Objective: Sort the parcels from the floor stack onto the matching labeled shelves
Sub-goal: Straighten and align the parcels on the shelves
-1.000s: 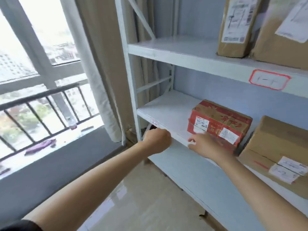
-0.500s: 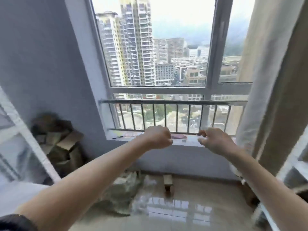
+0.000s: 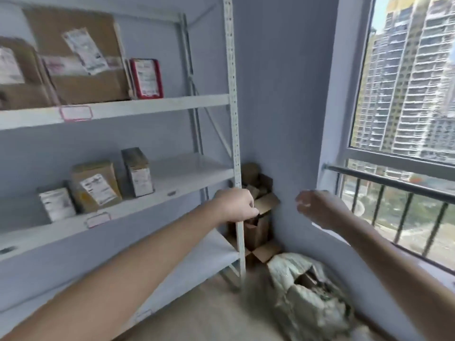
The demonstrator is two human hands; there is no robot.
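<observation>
Both hands are empty: the left hand [image 3: 235,205] is curled into a fist in front of the shelf post [image 3: 232,119], the right hand [image 3: 317,209] hangs loosely curled, its grip too blurred to tell. The step looks like fetching another parcel. The floor stack [image 3: 307,289] lies below the window; reaching down to it seems next.

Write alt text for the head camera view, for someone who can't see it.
Two bare arms reach forward, left hand curled and right hand loosely curled, both holding nothing. Labeled parcels sit on a white shelving unit at left; empty boxes and a crumpled bag lie below the window.
</observation>
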